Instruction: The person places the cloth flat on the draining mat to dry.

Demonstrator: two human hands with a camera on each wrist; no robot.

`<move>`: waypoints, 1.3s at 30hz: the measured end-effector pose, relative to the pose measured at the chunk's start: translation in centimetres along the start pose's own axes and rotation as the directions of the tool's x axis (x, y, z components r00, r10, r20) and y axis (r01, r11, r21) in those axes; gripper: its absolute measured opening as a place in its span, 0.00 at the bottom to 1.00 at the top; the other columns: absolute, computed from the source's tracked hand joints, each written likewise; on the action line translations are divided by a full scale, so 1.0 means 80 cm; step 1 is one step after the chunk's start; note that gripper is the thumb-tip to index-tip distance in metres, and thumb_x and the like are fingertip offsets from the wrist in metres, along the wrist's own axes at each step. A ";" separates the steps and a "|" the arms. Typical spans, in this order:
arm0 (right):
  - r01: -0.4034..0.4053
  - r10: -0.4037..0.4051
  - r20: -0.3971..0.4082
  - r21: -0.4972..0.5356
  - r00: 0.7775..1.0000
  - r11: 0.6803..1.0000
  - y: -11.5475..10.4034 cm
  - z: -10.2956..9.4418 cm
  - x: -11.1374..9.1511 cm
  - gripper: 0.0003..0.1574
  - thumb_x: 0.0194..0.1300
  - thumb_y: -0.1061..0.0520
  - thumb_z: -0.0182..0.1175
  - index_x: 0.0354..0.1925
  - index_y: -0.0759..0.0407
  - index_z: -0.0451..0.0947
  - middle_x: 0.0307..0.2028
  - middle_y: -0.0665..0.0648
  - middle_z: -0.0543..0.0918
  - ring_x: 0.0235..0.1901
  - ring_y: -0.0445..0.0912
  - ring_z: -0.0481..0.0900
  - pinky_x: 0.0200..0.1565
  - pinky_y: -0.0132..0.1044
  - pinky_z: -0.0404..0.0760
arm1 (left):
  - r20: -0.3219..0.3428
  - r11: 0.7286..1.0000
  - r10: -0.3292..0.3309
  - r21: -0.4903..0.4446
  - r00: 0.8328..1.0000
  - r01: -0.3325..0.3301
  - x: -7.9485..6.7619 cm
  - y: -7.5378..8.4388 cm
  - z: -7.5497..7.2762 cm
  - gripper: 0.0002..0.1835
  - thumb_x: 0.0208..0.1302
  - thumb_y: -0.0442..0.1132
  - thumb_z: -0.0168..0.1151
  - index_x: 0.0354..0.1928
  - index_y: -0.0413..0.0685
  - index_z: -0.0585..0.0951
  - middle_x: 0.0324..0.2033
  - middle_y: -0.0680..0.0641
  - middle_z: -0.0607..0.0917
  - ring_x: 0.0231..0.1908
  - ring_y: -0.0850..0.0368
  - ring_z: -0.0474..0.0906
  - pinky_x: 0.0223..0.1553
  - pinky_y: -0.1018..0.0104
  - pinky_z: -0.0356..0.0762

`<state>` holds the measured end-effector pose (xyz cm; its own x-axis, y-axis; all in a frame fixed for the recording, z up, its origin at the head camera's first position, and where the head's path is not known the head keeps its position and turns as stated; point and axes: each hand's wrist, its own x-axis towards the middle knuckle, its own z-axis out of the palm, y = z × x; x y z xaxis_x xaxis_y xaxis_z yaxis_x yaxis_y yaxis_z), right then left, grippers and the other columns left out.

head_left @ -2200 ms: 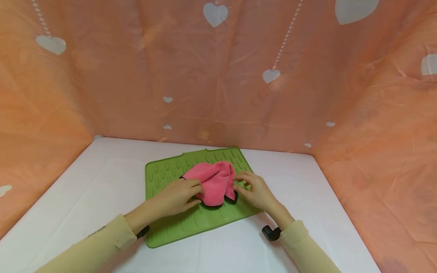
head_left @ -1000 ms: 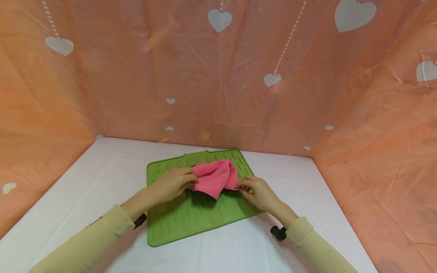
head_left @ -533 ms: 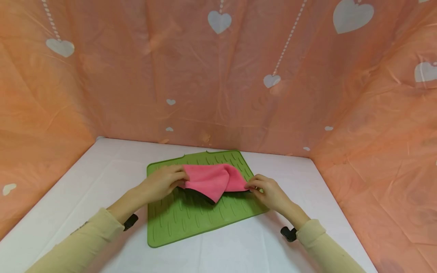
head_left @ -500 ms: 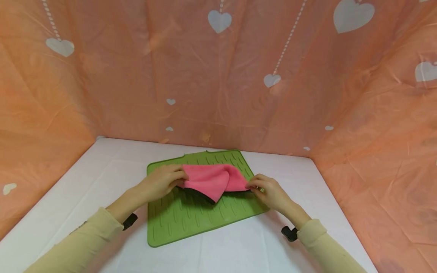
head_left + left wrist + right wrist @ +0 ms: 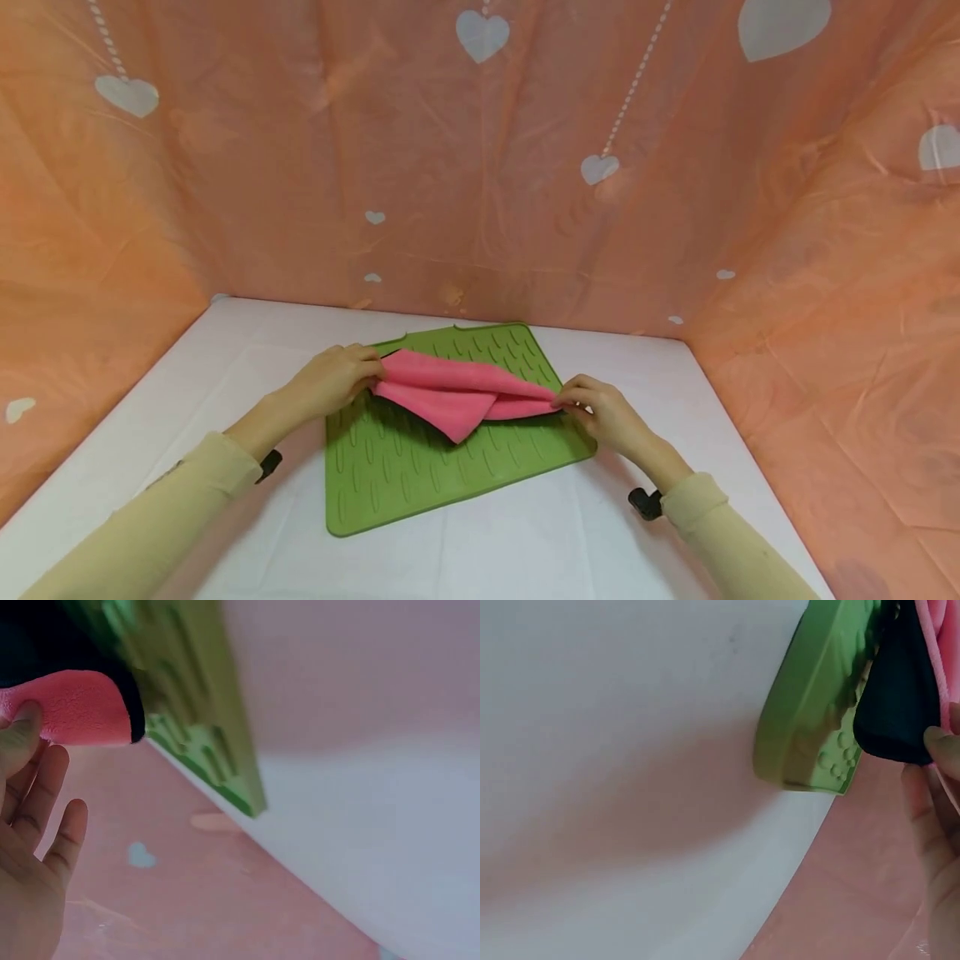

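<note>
A pink cloth (image 5: pixel 442 392) with a black edge and dark underside is stretched sideways between my two hands, folded along its length, with one corner hanging toward me. My left hand (image 5: pixel 335 382) pinches its left end; in the left wrist view the thumb presses on the pink face (image 5: pixel 86 709). My right hand (image 5: pixel 606 414) pinches the right end, and the right wrist view shows the dark side (image 5: pixel 900 697) hanging by the thumb and fingertips. Beneath the cloth lies a green ridged mat (image 5: pixel 420 487).
The mat sits at an angle on a white tabletop (image 5: pixel 495 558). Orange sheeting with white hearts (image 5: pixel 480 183) walls in the back and both sides. A black wrist camera (image 5: pixel 647 503) shows under the right wrist.
Both hands have moved apart, the left one leftward and the right one rightward, drawing the bunched cloth into a long, wide strip. Earlier it lay crumpled on the mat.
</note>
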<state>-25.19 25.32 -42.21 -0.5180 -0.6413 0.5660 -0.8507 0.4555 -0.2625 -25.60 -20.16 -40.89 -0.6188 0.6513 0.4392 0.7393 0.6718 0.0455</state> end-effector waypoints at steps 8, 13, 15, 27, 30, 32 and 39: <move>-0.131 0.137 0.150 -0.046 0.979 0.990 0.006 0.004 0.001 0.18 0.58 0.78 0.68 0.40 0.60 0.89 0.40 0.55 0.86 0.42 0.50 0.86 0.46 0.46 0.86 | 0.101 1.000 -0.022 0.014 0.995 0.021 0.010 -0.014 0.015 0.10 0.63 0.28 0.72 0.39 0.52 0.88 0.40 0.51 0.86 0.42 0.50 0.82 0.40 0.53 0.80; -0.150 0.171 0.258 -0.099 0.951 0.984 -0.001 0.002 -0.001 0.18 0.61 0.77 0.66 0.43 0.61 0.89 0.42 0.56 0.86 0.45 0.52 0.86 0.49 0.47 0.85 | 0.165 0.999 -0.006 0.044 0.986 -0.001 0.013 -0.005 0.017 0.10 0.62 0.27 0.71 0.38 0.52 0.89 0.39 0.50 0.86 0.43 0.49 0.84 0.42 0.50 0.82; -0.154 0.180 0.262 -0.118 0.948 0.981 -0.004 -0.001 -0.001 0.18 0.61 0.76 0.66 0.45 0.61 0.89 0.43 0.56 0.87 0.45 0.53 0.86 0.50 0.48 0.85 | 0.172 0.998 -0.020 0.056 0.985 0.010 0.013 0.002 0.015 0.07 0.64 0.29 0.70 0.38 0.51 0.89 0.39 0.49 0.86 0.44 0.48 0.85 0.45 0.46 0.83; -0.255 0.264 0.186 -0.070 0.946 0.964 -0.025 0.021 0.017 0.15 0.64 0.67 0.71 0.49 0.60 0.88 0.48 0.58 0.87 0.51 0.55 0.84 0.55 0.52 0.82 | 0.100 0.997 -0.019 -0.076 0.995 0.027 0.036 0.073 0.030 0.06 0.70 0.41 0.70 0.43 0.48 0.88 0.41 0.50 0.86 0.48 0.50 0.84 0.54 0.47 0.81; -0.276 0.284 0.215 -0.065 0.934 0.959 -0.030 0.033 0.024 0.15 0.65 0.65 0.70 0.51 0.59 0.88 0.50 0.58 0.87 0.55 0.56 0.84 0.58 0.53 0.81 | 0.109 0.993 0.009 -0.114 0.994 0.003 0.046 0.090 0.041 0.07 0.70 0.44 0.70 0.44 0.51 0.87 0.41 0.52 0.85 0.48 0.51 0.83 0.54 0.49 0.81; -0.275 0.284 0.230 -0.070 0.931 0.959 -0.032 0.041 0.028 0.15 0.66 0.64 0.70 0.51 0.59 0.88 0.51 0.57 0.87 0.56 0.56 0.83 0.60 0.53 0.80 | 0.113 0.993 0.023 -0.121 0.993 -0.009 0.050 0.097 0.047 0.08 0.69 0.46 0.71 0.44 0.52 0.87 0.41 0.53 0.84 0.47 0.53 0.82 0.53 0.50 0.81; -0.303 0.305 0.266 -0.049 0.914 0.952 -0.039 0.054 0.039 0.16 0.66 0.64 0.71 0.52 0.57 0.88 0.52 0.57 0.87 0.57 0.56 0.83 0.63 0.53 0.78 | 0.176 0.994 0.031 -0.109 0.984 -0.012 0.057 0.113 0.054 0.15 0.61 0.53 0.77 0.44 0.54 0.87 0.39 0.54 0.81 0.43 0.56 0.80 0.48 0.54 0.79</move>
<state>-24.55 19.26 -43.03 -0.7571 -0.6117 0.2294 -0.6479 0.6585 -0.3829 -22.90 -9.63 -42.37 -0.6326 0.7238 0.2755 0.7711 0.6217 0.1373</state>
